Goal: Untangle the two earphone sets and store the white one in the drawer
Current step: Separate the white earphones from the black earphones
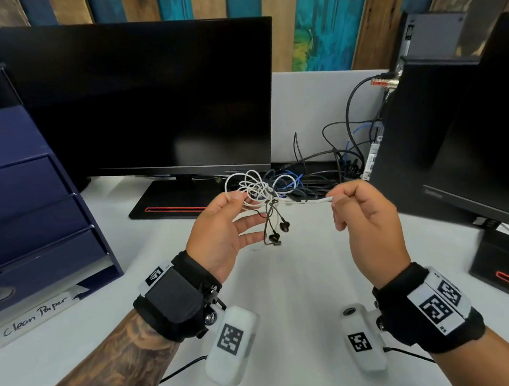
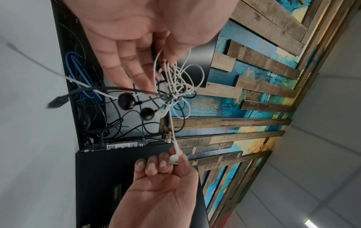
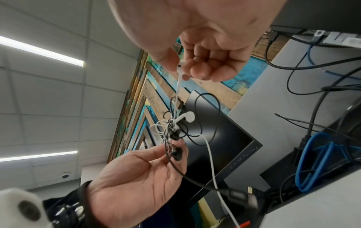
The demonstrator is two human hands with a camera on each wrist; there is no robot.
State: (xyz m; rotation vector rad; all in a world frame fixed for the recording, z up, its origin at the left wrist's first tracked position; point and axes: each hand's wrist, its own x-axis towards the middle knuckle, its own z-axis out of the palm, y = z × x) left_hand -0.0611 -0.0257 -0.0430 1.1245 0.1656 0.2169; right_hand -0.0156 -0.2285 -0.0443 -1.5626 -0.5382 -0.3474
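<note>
Untangling barely begun: your left hand (image 1: 220, 237) pinches the white earphones' (image 1: 256, 189) knot, black set (image 1: 275, 232) dangling; right hand (image 1: 367, 224) fingers pinch one white earbud (image 3: 180, 66). Drawer (image 1: 37, 250) unopened.

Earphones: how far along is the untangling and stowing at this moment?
Done: nothing finished yet; the white earphones and black earphones are knotted together above the desk. In hand: the left hand holds the bundle, while the right hand pinches one white earbud, its cord stretched towards the knot. Left: separating both sets and storing the white one in the blue drawer unit.
</note>
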